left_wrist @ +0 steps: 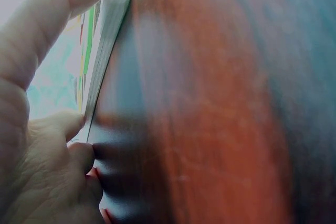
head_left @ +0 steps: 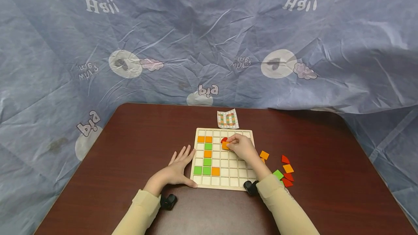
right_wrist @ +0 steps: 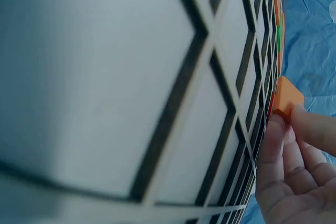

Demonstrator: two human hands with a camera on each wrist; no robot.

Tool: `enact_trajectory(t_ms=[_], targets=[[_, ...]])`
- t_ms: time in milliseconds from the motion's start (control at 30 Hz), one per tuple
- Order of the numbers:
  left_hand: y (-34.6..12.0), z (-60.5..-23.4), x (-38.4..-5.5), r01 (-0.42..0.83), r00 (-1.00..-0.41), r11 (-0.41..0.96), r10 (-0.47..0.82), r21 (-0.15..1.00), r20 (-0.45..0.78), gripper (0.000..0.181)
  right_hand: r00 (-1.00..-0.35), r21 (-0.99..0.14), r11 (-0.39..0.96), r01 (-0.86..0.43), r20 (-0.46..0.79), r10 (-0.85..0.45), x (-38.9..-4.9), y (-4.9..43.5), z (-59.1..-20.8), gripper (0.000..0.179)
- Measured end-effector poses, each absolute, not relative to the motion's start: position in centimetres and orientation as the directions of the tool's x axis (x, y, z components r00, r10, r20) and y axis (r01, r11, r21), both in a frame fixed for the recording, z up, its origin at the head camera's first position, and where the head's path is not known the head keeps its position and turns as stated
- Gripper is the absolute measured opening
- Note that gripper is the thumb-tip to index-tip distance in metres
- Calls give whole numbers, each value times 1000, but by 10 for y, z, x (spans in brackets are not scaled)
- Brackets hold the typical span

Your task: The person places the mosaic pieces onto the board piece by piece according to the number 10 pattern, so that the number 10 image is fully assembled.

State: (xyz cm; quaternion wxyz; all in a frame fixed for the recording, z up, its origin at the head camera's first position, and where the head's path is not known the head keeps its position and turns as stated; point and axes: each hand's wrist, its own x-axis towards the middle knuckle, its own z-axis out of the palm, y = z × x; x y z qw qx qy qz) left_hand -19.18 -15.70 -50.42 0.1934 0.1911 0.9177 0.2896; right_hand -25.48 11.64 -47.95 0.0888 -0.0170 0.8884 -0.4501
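Observation:
A pale wooden grid board [head_left: 233,183] lies on the table, with several orange and green square tiles set in its left columns. My right hand [head_left: 242,148] is over the board's upper part and pinches an orange square tile [right_wrist: 289,97] between thumb and fingers. Just behind that tile, a red quarter-round piece [head_left: 224,140] sits in a cell, partly covered in the head view. My left hand [head_left: 176,168] rests at the board's left edge, fingers spread and fairly straight, the thumb at the near left corner. In the left wrist view, thumb and fingers touch the board's side [left_wrist: 107,45].
Right of the board lie loose pieces: orange squares [head_left: 288,168], a green square [head_left: 278,174] and red quarter-rounds [head_left: 285,159]. Behind the board is a small paper card [head_left: 228,119] with a coloured grid pattern. A blue printed cloth [head_left: 209,46] hangs behind the dark table [head_left: 156,122].

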Motion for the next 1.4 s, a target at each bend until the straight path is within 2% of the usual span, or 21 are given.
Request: enact_trajectory(t_ms=[500,800,1100,1400], targets=[[-157,-503,-192,233,-855,755,460,613,-241,123,-989,-687,726,-44,-72,-128,-256,104,-480,5],[-157,-504,-192,236,-856,761,457,604,-241,123,-986,-624,771,-125,-7,-166,-256,102,-483,13],[-157,-504,-191,231,-855,758,457,610,-244,124,-989,-679,733,-44,-74,-127,-253,106,-478,12],[-156,-503,-191,233,-852,748,465,622,-241,124,-988,-762,647,32,-120,-92,-248,144,-460,21]])
